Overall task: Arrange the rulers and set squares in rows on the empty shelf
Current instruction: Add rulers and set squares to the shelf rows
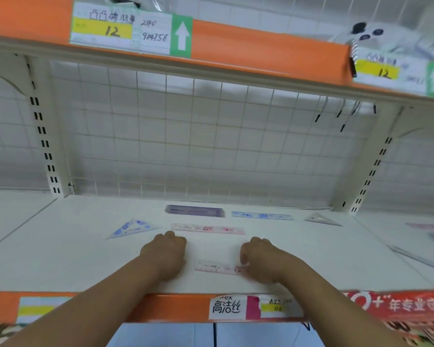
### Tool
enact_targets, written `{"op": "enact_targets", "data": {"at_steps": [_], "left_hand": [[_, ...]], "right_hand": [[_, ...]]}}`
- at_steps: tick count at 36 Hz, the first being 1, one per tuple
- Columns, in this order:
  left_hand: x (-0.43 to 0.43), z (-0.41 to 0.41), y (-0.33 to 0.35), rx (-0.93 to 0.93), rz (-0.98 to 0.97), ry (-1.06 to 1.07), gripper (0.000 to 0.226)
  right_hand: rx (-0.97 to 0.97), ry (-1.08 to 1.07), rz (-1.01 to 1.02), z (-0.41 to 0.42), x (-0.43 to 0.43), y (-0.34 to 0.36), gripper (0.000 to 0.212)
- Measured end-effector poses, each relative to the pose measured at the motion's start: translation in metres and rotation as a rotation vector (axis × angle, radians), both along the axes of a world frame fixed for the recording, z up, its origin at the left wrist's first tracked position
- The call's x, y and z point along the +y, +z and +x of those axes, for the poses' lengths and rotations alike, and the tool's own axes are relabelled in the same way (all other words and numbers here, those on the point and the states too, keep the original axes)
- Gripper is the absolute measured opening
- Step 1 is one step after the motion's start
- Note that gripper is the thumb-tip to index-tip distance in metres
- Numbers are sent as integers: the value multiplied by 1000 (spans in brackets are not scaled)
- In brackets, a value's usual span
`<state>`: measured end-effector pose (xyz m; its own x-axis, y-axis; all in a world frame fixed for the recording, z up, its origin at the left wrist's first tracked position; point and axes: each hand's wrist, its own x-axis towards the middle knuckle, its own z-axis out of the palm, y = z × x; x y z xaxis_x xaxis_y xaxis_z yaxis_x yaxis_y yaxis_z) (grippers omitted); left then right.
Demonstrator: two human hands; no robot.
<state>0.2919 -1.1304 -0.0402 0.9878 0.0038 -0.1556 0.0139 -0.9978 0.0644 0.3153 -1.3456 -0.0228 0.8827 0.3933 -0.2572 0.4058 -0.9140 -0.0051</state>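
The right hand (258, 259) pinches the ruler (218, 267) at 6 o'clock on the shelf (60, 246), the left hand (164, 256) curled empty at its 9 o'clock; a one-sided push may skew it off the edge.

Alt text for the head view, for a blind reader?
On a white shelf, the right hand covers one end of the front pink ruler; the left hand curls beside it. Behind lie a second pink ruler, purple ruler, blue ruler, blue set square and clear set square.
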Motion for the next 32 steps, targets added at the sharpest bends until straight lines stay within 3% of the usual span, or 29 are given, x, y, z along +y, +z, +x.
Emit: {"op": "enact_targets", "data": {"at_steps": [9, 19, 27, 32], "left_hand": [[3, -3, 0, 3, -3, -15, 40], [7, -8, 2, 3, -12, -17, 42], [11, -8, 2, 2, -23, -11, 40], [11, -8, 3, 8, -28, -7, 41]], "right_hand": [[-32, -62, 61, -7, 4, -6, 35], [-47, -68, 75, -5, 7, -7, 26], [19, 59, 102, -8, 7, -6, 61], [68, 80, 29, -7, 8, -7, 58]]}}
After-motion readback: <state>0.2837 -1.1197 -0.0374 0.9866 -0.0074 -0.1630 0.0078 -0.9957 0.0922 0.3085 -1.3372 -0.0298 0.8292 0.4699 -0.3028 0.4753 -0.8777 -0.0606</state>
